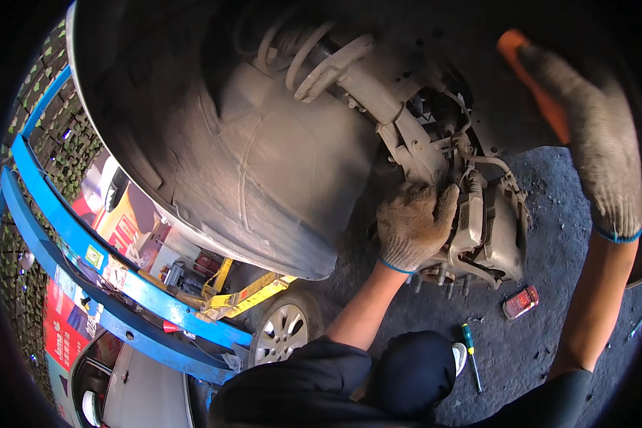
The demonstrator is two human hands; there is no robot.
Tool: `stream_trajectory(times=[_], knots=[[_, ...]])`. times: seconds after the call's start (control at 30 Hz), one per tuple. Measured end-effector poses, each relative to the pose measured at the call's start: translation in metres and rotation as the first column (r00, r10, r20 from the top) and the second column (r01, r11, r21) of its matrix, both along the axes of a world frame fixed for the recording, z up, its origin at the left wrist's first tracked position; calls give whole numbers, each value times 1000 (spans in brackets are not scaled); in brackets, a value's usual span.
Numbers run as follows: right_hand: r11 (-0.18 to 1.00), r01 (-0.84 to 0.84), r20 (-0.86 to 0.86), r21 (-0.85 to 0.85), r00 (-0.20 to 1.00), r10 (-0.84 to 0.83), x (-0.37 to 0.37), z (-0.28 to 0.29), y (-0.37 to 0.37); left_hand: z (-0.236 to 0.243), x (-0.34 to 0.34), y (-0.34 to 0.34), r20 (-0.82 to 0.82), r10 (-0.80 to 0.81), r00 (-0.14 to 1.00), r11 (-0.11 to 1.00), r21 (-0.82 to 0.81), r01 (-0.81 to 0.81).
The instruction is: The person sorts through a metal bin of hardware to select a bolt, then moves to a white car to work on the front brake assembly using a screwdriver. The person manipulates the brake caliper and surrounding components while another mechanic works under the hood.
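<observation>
Both my hands wear knitted work gloves with blue cuffs. My left hand point(415, 225) is closed over the steering knuckle at the lower end of the dusty strut point(371, 100), its fingertips partly hidden. Just right of it sits the brake caliper point(496, 228), with wheel studs point(442, 274) below. Raised at the upper right, my right hand point(595, 128) grips a long orange tool handle point(538, 89). Motion blurs that hand, and the tool's working end cannot be made out. A coil spring point(303, 53) surrounds the strut's top, inside the dark wheel-arch liner point(264, 157).
On the dark ground lie a small red box point(521, 302) and a green-handled screwdriver point(471, 349). Blue lift beams point(150, 285) and a yellow lift arm point(253, 296) stand left, near a wheel point(282, 332) and a parked silver car point(146, 378).
</observation>
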State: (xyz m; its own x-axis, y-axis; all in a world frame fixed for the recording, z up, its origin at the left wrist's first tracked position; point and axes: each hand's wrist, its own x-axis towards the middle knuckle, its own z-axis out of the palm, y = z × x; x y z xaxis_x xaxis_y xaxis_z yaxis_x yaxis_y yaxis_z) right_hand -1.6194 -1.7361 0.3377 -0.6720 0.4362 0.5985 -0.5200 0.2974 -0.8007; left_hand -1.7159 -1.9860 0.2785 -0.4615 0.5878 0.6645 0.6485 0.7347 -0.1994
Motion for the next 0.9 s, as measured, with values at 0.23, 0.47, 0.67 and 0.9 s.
stream_trajectory(times=[0.23, 0.47, 0.67, 0.9], knots=[[993, 99, 69, 69, 992, -104, -5, -38, 46, -5, -6, -9, -114, -105, 988, 991, -100, 94], [975, 122, 247, 184, 955, -166, -27, -78, 93, -6, -2, -3, -72, -17, 997, 998, 66, 21], [962, -6, 570, 272, 806, -156, -104, -155, 127, -9, -6, -3, -161, -29, 987, 996, 79, 42], [957, 35, 828, -288, 510, 231, -69, -383, 112, -15, -8, -9, -245, 55, 968, 994, -83, -78]])
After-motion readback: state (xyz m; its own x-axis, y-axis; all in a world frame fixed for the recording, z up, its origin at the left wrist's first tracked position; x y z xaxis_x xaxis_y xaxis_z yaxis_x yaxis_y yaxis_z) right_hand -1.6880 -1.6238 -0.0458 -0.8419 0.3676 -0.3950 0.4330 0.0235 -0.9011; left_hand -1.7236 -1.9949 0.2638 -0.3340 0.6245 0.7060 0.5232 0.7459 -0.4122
